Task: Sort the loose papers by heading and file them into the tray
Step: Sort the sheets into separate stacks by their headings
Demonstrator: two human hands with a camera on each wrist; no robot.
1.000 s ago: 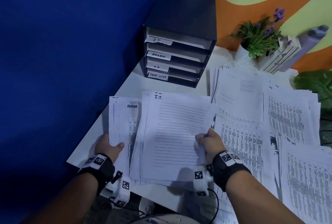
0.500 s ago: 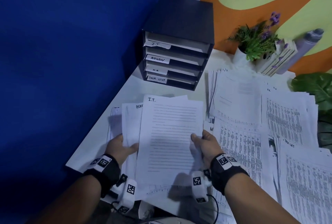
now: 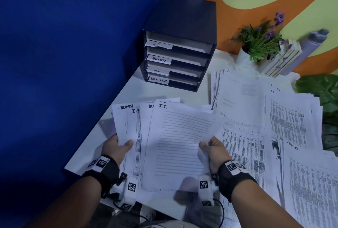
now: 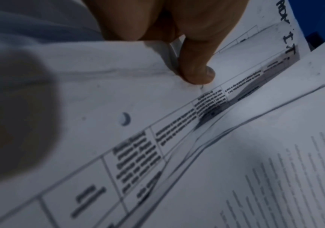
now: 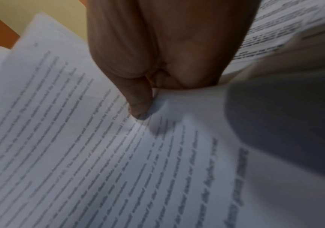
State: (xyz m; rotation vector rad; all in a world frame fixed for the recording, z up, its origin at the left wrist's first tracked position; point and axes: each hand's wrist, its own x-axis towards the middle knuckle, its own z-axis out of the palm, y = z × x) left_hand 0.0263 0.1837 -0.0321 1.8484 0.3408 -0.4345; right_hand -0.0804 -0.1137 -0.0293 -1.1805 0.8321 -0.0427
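I hold a fanned bunch of white papers above the table's near left corner. My left hand pinches the left sheets, headed ADMIN and I.T., thumb on top. My right hand pinches the right edge of the top I.T. sheet, thumb pressed on its printed lines. The dark filing tray stands behind the sheets, its four slots labelled IT, ADMIN, H.R and TASK LIST. More loose papers cover the table to the right.
A white table meets a blue wall at left. At the back right stand a potted purple-flowered plant, a small white crate and a grey bottle. A large green leaf overhangs the right paper piles.
The papers have lifted off the table and my hands have drawn closer together. The left-hand sheets now fan out further, so two ADMIN headings and a second I.T. heading show.
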